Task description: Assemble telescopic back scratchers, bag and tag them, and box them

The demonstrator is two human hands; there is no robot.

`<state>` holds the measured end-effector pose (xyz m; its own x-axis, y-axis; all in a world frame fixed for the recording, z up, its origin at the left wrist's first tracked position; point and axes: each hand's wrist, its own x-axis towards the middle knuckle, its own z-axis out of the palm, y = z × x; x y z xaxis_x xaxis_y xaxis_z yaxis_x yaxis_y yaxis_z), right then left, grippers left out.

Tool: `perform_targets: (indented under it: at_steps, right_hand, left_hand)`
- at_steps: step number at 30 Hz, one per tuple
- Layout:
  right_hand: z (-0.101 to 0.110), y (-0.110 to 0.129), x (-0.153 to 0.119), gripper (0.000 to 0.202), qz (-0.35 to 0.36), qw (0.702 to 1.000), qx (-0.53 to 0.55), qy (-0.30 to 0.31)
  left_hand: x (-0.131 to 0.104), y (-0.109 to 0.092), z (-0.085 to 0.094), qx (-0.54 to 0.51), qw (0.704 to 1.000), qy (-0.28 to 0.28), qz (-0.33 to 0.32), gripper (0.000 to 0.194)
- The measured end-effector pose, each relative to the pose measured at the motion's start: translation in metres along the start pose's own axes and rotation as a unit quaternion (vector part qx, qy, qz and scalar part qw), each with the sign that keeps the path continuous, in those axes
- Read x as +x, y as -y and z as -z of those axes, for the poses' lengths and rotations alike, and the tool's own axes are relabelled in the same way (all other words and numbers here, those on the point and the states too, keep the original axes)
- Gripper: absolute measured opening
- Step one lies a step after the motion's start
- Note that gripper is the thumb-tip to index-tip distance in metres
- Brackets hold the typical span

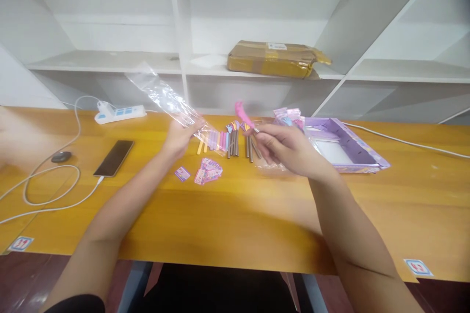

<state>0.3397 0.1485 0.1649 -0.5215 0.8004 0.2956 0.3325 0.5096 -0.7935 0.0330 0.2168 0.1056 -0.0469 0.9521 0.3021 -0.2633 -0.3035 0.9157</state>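
Note:
My left hand (179, 137) is closed on a long clear plastic bag (161, 93), which slants up and to the left. Between the fingers of my right hand (290, 149) is a pink back scratcher (242, 112), its curved head pointing up and left; a short bit of its metal stem shows at my fingertips. Beneath the hands lie several coloured sticks (216, 141) in a row, partly seen through the bag. Beside them are several metal rods (235, 144) topped with coloured hand-shaped heads. Small printed cards (208, 171) lie in a pile nearer me, with a single card (182, 173) to their left.
A purple box tray (362, 144) sits right of my right hand, with pink packets (288, 113) beside it. At left are a phone (114, 158) on a cable, a dark mouse (61, 157) and a white power strip (121, 113). A taped carton (273, 58) rests on the shelf.

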Motion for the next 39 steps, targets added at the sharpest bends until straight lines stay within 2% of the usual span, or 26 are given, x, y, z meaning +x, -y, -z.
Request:
perform_targets:
  at_steps: [4, 8, 13, 17, 23, 28, 33, 39]
  right_hand:
    - [-0.005, -0.001, 0.002, 0.035, 0.031, 0.989, -0.086, 0.113]
    - [-0.006, -0.008, 0.007, 0.038, 0.023, 0.983, -0.110, 0.148]
    - [-0.008, -0.014, 0.011, 0.031, -0.038, 0.988, -0.073, 0.134]
    - [-0.012, -0.018, 0.012, 0.042, -0.063, 0.990, -0.027, 0.123]
    - [-0.016, -0.023, 0.014, 0.055, -0.046, 0.992, 0.033, 0.113]
    - [-0.019, -0.023, 0.016, 0.066, -0.042, 0.995, 0.028, 0.085]
    - [-0.024, -0.025, 0.018, 0.068, -0.037, 0.997, 0.021, 0.061]
    - [-0.035, -0.031, 0.021, 0.068, -0.020, 0.998, 0.050, 0.036]
  left_hand:
    - [0.003, -0.014, 0.003, -0.056, 0.998, -0.039, 0.001, 0.051]
    - [0.003, -0.020, 0.002, -0.067, 0.996, -0.062, 0.007, 0.045]
    - [-0.002, -0.021, -0.004, -0.079, 0.996, -0.038, 0.028, 0.043]
    - [-0.007, -0.020, -0.010, -0.095, 0.995, -0.015, 0.029, 0.045]
    - [-0.014, -0.022, -0.015, -0.085, 0.996, 0.011, 0.022, 0.043]
    - [-0.020, -0.021, -0.022, -0.080, 0.996, 0.031, 0.031, 0.049]
    - [-0.028, -0.019, -0.030, -0.076, 0.994, 0.067, 0.047, 0.054]
    - [-0.037, -0.010, -0.041, -0.059, 0.992, 0.077, 0.076, 0.058]
